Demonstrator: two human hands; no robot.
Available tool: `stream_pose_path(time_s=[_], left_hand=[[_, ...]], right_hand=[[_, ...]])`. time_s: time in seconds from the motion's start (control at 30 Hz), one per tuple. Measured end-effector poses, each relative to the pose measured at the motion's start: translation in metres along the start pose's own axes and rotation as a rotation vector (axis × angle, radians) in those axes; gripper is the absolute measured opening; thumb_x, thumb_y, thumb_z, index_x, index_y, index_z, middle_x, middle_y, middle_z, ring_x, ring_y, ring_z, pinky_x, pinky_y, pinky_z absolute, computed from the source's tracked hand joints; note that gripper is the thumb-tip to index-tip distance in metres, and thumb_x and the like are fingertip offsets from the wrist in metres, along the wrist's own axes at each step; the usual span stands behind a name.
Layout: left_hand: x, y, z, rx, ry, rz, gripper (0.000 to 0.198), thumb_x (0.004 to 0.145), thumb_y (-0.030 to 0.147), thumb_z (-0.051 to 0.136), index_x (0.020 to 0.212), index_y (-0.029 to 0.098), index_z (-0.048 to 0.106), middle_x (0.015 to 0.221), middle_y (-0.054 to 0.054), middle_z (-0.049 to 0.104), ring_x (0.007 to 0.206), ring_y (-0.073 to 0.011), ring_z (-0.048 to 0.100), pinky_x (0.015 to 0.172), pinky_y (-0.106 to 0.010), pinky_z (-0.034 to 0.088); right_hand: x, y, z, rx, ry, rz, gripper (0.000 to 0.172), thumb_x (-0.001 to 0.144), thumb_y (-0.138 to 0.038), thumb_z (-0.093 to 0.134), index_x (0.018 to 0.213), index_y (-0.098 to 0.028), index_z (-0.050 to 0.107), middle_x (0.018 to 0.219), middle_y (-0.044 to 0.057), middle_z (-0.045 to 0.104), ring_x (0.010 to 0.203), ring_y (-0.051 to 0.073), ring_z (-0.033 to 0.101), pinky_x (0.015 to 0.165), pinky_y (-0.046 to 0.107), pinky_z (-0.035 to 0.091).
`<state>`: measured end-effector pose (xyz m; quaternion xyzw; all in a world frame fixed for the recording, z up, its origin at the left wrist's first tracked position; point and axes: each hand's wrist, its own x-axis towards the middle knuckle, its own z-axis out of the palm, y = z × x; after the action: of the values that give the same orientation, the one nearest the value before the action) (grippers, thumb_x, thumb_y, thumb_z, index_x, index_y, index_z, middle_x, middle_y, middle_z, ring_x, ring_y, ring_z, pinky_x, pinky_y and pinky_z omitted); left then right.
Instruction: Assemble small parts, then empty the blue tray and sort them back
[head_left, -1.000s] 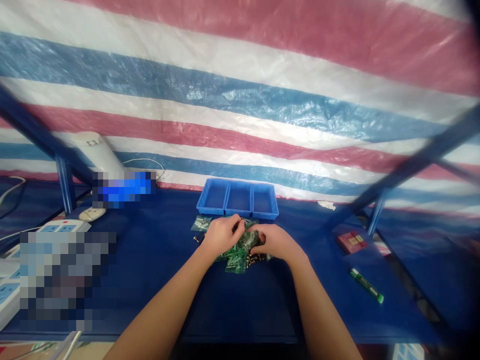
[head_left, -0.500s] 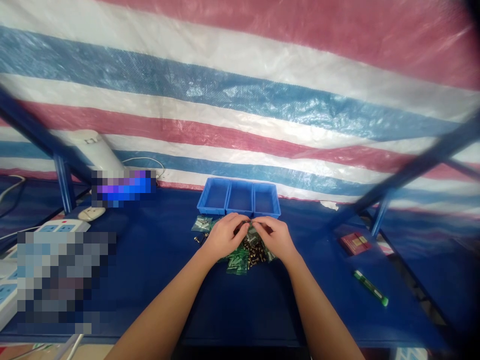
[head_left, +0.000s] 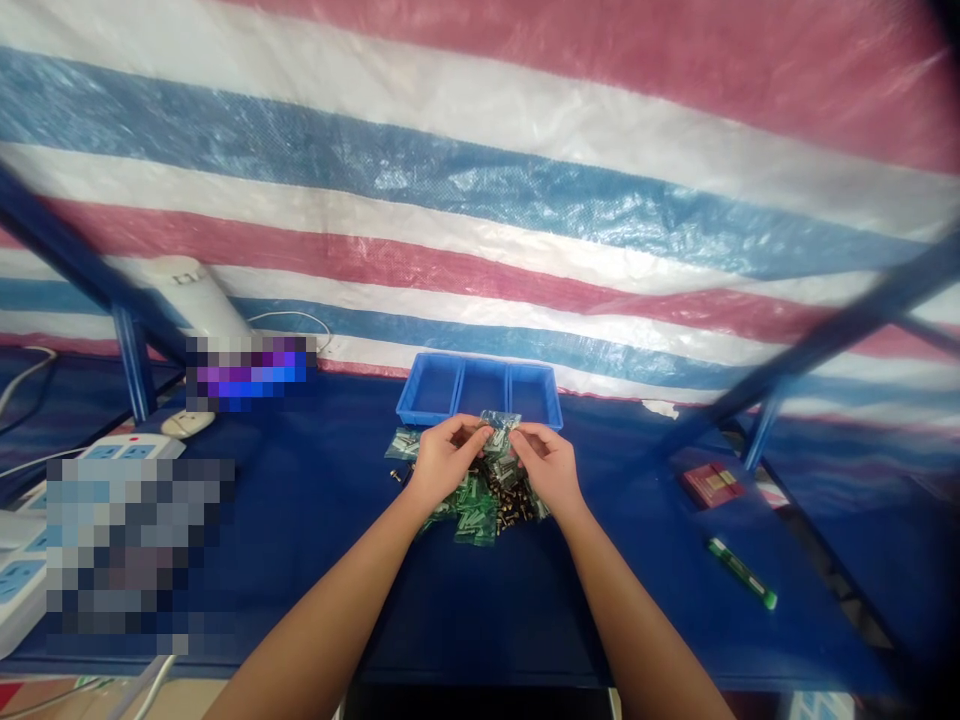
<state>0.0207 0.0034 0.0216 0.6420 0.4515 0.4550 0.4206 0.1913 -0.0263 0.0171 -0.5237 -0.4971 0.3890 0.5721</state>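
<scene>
Between my two hands is a small clear plastic bag [head_left: 499, 426] with pale, slim pieces inside. My left hand [head_left: 447, 458] pinches its left side, and my right hand [head_left: 547, 462] pinches its right side. Under and in front of my hands lie more such bags, some green-tinted [head_left: 474, 512], beside a heap of small brass-coloured screws [head_left: 514, 505]. Another clear bag [head_left: 403, 442] lies left of my left hand, with a few loose screws [head_left: 396, 475] near it. Just behind my hands stands a blue three-compartment tray [head_left: 429, 410].
At the left are a white power strip [head_left: 22, 590] and a white cylindrical device [head_left: 196, 295]. A dark red box [head_left: 711, 486] and a green stick-shaped package [head_left: 741, 572] lie to the right. Blue metal frame bars [head_left: 810, 355] slant along both sides, before a striped tarpaulin [head_left: 480, 215].
The small bag between my hands has come up into view, upright and facing me. My fingers have moved slightly apart along its edges. The view has shifted a little.
</scene>
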Motion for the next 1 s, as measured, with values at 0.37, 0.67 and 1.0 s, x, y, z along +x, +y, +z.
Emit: stream_pose_path(time_s=[0.37,0.67,1.0], left_hand=[[0.0042,0.0033,-0.0038,-0.107,-0.075,-0.08,0.025,0.086,0.043,0.06,0.085,0.019,0.062,0.063,0.0,0.063,0.056,-0.0143,0.06,0.049,-0.023,0.043],[0.0036,-0.0003,-0.003,-0.092,-0.031,-0.066,0.024,0.085,0.042,0.061,0.084,0.018,0.059,0.061,0.002,0.057,0.054,-0.0124,0.059,0.049,-0.022,0.042],[0.0024,0.0005,-0.0005,-0.078,-0.025,-0.059,0.024,0.085,0.042,0.061,0.085,0.018,0.06,0.062,0.003,0.056,0.053,-0.0119,0.058,0.054,-0.024,0.046]], right_hand=[[0.0008,0.0051,0.0027,0.054,0.013,0.064,0.03,0.079,-0.045,0.068,0.09,-0.018,0.071,0.06,-0.001,0.06,0.05,0.013,0.05,0.049,0.027,0.044],[-0.0005,0.0047,0.0052,0.063,-0.028,0.031,0.028,0.077,-0.039,0.07,0.098,-0.019,0.073,0.077,0.003,0.07,0.064,0.017,0.062,0.059,0.03,0.052],[-0.0025,0.0103,0.0038,0.082,-0.022,0.024,0.031,0.078,-0.036,0.071,0.103,-0.018,0.072,0.086,0.005,0.072,0.073,0.019,0.066,0.07,0.034,0.055]])
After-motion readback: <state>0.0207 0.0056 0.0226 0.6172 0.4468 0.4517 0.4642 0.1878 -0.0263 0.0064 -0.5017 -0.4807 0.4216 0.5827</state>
